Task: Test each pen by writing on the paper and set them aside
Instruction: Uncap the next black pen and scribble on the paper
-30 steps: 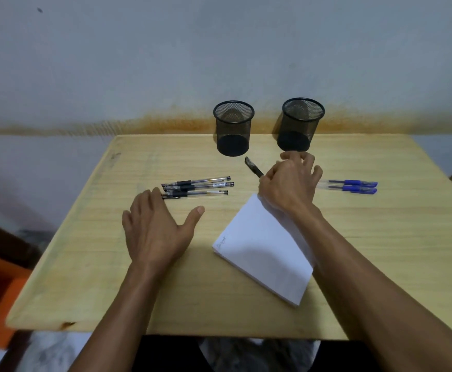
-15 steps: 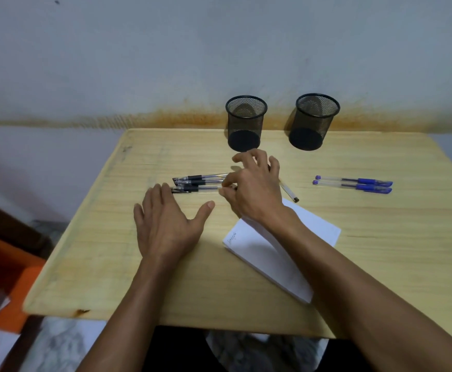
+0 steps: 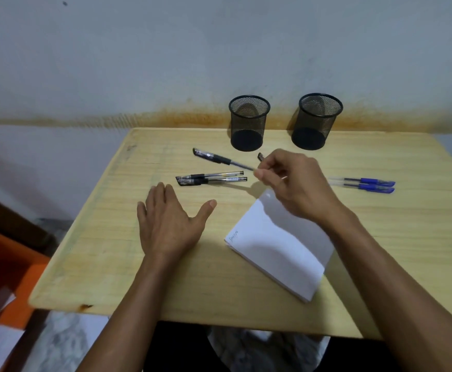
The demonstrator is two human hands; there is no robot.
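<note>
Table (image 3: 112,251) in pale wood, pad (image 3: 278,245) near front edge lying askew, left hand (image 3: 168,221) flat and spread beside it, right hand (image 3: 294,183) pinching black pen (image 3: 219,158) by its tail, capped end aimed toward far-left corner, two black pens (image 3: 211,178) lying crosswise below, bare wood at left edge

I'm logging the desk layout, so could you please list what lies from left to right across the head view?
Left hand → two black pens → left mesh cup → right mesh cup → two blue pens.
</note>
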